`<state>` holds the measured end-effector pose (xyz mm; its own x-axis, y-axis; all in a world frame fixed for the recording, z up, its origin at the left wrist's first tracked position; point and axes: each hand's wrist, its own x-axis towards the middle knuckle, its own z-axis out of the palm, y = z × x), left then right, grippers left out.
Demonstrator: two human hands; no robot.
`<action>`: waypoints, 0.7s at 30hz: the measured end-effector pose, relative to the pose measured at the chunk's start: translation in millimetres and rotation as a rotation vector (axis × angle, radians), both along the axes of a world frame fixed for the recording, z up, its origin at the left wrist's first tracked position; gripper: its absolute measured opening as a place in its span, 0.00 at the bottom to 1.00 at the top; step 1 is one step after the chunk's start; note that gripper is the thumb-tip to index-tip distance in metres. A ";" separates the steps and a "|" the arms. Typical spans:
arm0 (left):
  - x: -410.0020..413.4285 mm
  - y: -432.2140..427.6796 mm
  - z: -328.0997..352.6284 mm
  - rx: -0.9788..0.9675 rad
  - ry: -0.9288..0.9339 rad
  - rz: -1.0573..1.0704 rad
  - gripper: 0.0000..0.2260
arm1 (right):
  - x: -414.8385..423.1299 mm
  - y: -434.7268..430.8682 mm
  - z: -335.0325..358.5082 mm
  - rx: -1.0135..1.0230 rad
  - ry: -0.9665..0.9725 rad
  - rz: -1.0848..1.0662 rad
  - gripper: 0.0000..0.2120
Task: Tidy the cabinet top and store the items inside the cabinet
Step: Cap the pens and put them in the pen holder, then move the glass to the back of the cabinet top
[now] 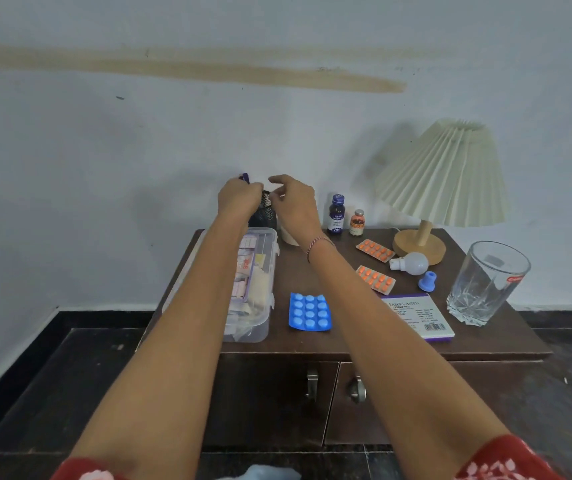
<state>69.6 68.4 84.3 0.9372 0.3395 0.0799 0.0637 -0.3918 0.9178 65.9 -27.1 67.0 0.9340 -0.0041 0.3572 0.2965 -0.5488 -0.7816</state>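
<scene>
A dark wooden cabinet (312, 344) stands against the wall with both doors closed. At its back edge a black mesh holder (266, 213) stands between my hands. My left hand (238, 197) is closed on a purple pen-like item (244, 177) that sticks up above the holder. My right hand (295, 199) hovers at the holder's right rim, fingers curled and apart, holding nothing. On the top lie a clear plastic box (257, 289) of medical supplies, a blue pill strip (309, 311), two orange pill strips (375, 250) (375, 279) and a stamp pad box (416, 315).
A blue bottle (336, 214) and a small orange vial (357, 222) stand at the back. A pleated lamp (444, 178), a loose bulb (411, 264), a blue cap (427, 281) and a tall glass (485, 282) crowd the right side. A pale cup (288, 237) is half hidden behind my right wrist.
</scene>
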 end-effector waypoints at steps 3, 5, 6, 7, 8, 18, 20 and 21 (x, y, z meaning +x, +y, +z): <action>-19.5 -7.3 -8.8 0.039 0.013 -0.018 0.13 | -24.2 -5.8 -5.4 0.018 0.007 -0.014 0.15; -34.0 -11.5 -15.6 0.105 0.024 -0.032 0.12 | -38.9 -9.1 -11.0 0.021 0.020 -0.011 0.15; -41.3 -13.0 -18.8 0.145 0.027 -0.036 0.09 | -45.8 -10.5 -14.2 0.030 0.037 -0.007 0.16; -48.5 -13.6 -21.9 0.188 0.022 -0.031 0.08 | -52.3 -11.9 -17.6 0.039 0.055 -0.005 0.16; -55.0 -13.7 -25.2 0.232 0.021 -0.017 0.10 | -58.0 -13.0 -21.4 0.044 0.068 -0.006 0.16; -97.0 -12.3 -53.5 0.674 0.205 -0.108 0.13 | -91.3 -11.5 -53.8 -0.154 0.254 -0.005 0.15; -101.4 -14.9 -58.9 0.732 0.220 -0.121 0.14 | -94.2 -9.5 -56.4 -0.177 0.284 0.013 0.15; -103.3 -16.1 -61.7 0.753 0.216 -0.119 0.14 | -95.0 -8.7 -57.5 -0.187 0.293 0.017 0.15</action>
<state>-33.7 52.3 22.6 0.9848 0.1626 0.0608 0.1284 -0.9181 0.3750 -29.1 -35.8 9.5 0.9964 0.0522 0.0672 0.0847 -0.6875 -0.7212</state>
